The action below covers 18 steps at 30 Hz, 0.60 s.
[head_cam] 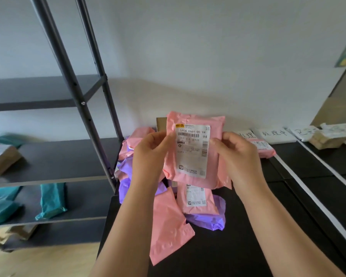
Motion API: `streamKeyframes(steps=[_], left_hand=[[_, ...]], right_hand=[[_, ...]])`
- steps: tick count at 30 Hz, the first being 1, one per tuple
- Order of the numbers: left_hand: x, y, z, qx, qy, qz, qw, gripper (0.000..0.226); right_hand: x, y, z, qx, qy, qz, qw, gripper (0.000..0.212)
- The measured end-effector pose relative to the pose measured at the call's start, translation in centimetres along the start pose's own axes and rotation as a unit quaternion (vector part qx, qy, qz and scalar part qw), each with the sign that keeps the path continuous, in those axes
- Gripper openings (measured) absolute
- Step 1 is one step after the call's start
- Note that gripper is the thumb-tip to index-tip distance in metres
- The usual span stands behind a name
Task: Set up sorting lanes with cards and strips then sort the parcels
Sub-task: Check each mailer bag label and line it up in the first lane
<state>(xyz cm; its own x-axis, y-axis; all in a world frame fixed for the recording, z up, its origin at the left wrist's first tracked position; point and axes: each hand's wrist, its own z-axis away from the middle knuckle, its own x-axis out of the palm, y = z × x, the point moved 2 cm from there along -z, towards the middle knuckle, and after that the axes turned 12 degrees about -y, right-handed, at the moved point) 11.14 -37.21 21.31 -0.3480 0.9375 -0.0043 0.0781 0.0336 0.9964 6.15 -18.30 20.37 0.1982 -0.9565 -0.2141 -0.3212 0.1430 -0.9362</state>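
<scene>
I hold a pink parcel upright in front of me, its white shipping label facing the camera. My left hand grips its left edge and my right hand grips its right edge. Below it on the black table lies a pile of pink parcels and purple parcels. White lane cards with handwriting stand along the wall at the right. White strips run across the table as lane dividers. One pink parcel lies in the first lane.
A dark metal shelf rack stands at the left, holding teal parcels and brown parcels. Brown and white parcels lie in the far right lane. A cardboard box shows behind the held parcel.
</scene>
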Motion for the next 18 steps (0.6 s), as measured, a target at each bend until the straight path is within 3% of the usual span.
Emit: streamKeyframes(steps=[7, 18], left_hand=[[0.2, 1.7, 1.6, -0.027, -0.016, -0.039, 0.999, 0.002], [1.3, 4.8, 3.6, -0.014, -0.008, 0.056, 0.998, 0.016]], right_hand=[[-0.4, -2.9, -0.1, -0.002, 0.017, -0.052, 0.999, 0.008], [-2.2, -5.3, 1.7, -0.018, 0.028, -0.029, 0.999, 0.008]])
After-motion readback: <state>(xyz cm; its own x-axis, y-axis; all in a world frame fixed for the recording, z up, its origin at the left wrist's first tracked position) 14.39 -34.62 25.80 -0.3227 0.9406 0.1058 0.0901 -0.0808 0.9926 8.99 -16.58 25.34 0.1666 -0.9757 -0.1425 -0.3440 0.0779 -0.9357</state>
